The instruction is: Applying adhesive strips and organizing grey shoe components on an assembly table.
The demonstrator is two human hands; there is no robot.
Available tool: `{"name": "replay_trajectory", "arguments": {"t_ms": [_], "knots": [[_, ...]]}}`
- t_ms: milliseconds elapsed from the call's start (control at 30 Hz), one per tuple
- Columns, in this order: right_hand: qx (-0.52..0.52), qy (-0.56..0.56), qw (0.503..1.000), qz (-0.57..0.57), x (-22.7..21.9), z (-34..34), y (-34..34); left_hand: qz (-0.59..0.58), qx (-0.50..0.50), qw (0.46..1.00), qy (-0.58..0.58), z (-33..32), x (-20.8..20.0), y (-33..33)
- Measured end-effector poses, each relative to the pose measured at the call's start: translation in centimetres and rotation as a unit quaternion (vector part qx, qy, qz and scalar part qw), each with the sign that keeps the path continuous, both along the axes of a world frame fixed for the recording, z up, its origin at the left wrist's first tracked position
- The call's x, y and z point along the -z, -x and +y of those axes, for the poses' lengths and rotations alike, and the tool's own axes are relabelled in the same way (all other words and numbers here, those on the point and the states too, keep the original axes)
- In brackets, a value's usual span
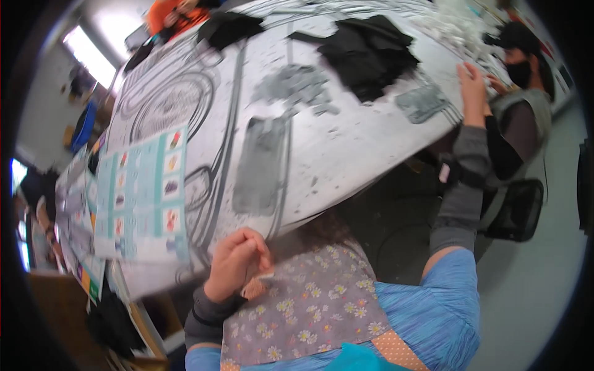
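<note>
The left hand (238,263) is hovering, fingers curling, above the flowered apron (303,297); the right hand (473,89) is pointing upward at arm's length. I cannot tell whether either is gripping anything. A grey piece (422,102) is lying on the table (352,154), near the right hand.

A tall, bright window (90,57) glows white at far left. A large worktable (346,164) with a white top spans the middle. At right, a black chair (515,213) stands on smooth, pale grey floor (529,284).
</note>
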State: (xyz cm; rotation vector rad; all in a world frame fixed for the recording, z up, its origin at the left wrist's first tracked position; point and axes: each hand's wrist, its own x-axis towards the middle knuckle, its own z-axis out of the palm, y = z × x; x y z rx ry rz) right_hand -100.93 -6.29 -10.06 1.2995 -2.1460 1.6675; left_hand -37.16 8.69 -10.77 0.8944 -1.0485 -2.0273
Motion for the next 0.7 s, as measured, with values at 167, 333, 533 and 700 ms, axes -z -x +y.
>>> {"name": "replay_trajectory", "arguments": {"t_ms": [167, 333, 533, 700], "knots": [[-0.187, 0.021, 0.982, 0.010, -1.9, 3.5, -18.5, -0.059, -0.112, 0.980, 0.156, 0.5, 2.9, -4.5], [-0.429, -0.128, 0.889, 0.100, -0.4, 0.8, -30.6, -0.126, -0.167, 0.961, 0.181, 2.0, 3.7, -5.3], [-0.409, -0.302, 0.816, 0.275, 3.3, -8.9, -37.7, -0.064, -0.234, 0.959, 0.143, 1.9, 8.3, -6.1], [-0.389, -0.396, 0.763, 0.331, 4.7, -14.6, -40.0, -0.077, -0.270, 0.934, 0.220, 1.2, 9.0, -6.3]]}}
